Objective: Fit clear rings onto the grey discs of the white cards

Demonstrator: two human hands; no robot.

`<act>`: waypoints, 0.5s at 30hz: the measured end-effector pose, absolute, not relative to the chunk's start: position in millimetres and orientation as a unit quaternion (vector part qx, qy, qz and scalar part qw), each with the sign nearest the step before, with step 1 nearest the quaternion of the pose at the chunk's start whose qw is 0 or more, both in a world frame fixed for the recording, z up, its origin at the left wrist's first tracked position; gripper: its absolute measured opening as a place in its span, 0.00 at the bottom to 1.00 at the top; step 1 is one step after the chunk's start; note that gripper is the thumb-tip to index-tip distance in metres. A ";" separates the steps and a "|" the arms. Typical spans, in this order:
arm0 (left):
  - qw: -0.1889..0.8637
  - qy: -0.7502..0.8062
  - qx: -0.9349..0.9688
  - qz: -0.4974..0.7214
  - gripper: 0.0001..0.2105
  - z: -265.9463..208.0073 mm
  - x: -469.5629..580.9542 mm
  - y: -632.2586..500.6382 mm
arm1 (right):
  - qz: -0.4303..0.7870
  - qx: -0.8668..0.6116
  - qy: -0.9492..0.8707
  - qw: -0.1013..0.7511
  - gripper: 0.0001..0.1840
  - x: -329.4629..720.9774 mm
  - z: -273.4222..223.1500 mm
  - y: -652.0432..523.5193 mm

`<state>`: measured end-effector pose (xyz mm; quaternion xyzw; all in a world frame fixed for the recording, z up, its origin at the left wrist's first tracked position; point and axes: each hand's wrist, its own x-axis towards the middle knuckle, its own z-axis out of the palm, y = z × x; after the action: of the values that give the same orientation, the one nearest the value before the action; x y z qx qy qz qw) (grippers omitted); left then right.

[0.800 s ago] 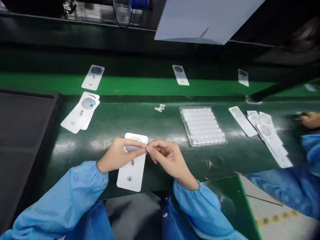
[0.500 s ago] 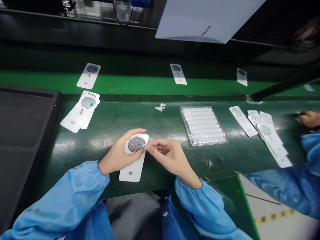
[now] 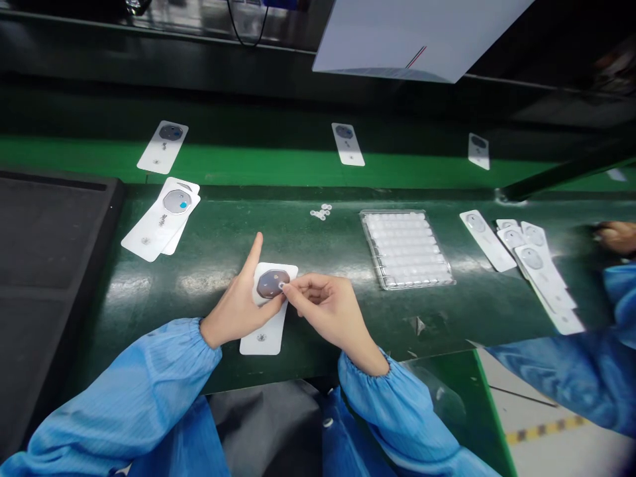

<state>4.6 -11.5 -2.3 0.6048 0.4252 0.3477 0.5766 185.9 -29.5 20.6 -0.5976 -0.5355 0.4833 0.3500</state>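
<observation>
A white panel with a grey polygonal plate near its top lies on the green bench in front of me. My left hand is open at its left side, index finger stretched away from me and thumb resting across the panel. With thumb and fingertips my right hand pinches a small white ring at the right part of the grey plate. The fingertips partly cover the ring. Several similar small white rings lie loose beyond my hands.
A clear tray of white pieces sits to the right. Stacked panels lie left and right. More panels lie on the bright green strip behind. A black tray is at left; a co-worker's hand at far right.
My left index finger has lifted off the panel's far edge and straightened. My right hand has moved the ring slightly left over the grey plate. Panels on the green strip have shifted left.
</observation>
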 end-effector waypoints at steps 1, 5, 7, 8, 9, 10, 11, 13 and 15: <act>0.581 0.423 0.604 0.346 0.49 -3.3 4.5 -11.7 | 0.488 -0.599 -0.530 0.350 0.20 186.4 20.9 -28.6; 0.592 0.420 0.593 0.348 0.45 -7.6 3.2 -11.1 | 0.519 -0.603 -0.518 0.314 0.23 194.2 19.6 -21.2; 0.606 0.419 0.580 0.348 0.45 -9.0 3.3 -10.1 | 0.528 -0.605 -0.509 0.309 0.22 198.8 15.4 -16.9; 0.615 0.421 0.570 0.347 0.44 -9.6 3.8 -9.4 | 0.534 -0.601 -0.505 0.314 0.23 200.3 12.5 -15.5; 0.622 0.426 0.558 0.347 0.43 -10.0 4.8 -8.6 | 0.539 -0.592 -0.504 0.324 0.24 201.0 9.1 -14.8; 0.628 0.434 0.545 0.348 0.41 -10.4 6.2 -7.7 | 0.544 -0.578 -0.507 0.335 0.24 201.1 5.4 -15.0; 0.631 0.444 0.529 0.353 0.38 -10.7 7.8 -6.8 | 0.551 -0.561 -0.512 0.345 0.24 200.4 1.8 -16.2; 0.638 0.459 0.495 0.372 0.31 -11.5 10.9 -4.8 | 0.576 -0.520 -0.518 0.360 0.24 197.8 -5.0 -20.7; 0.645 0.461 0.466 0.393 0.25 -12.1 12.6 -3.3 | 0.605 -0.485 -0.510 0.373 0.25 194.2 -10.8 -27.1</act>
<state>12.6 -3.3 -12.1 0.4660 0.4613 0.3927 0.6449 194.2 -27.1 -10.8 -0.4851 -0.5098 0.6050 0.3725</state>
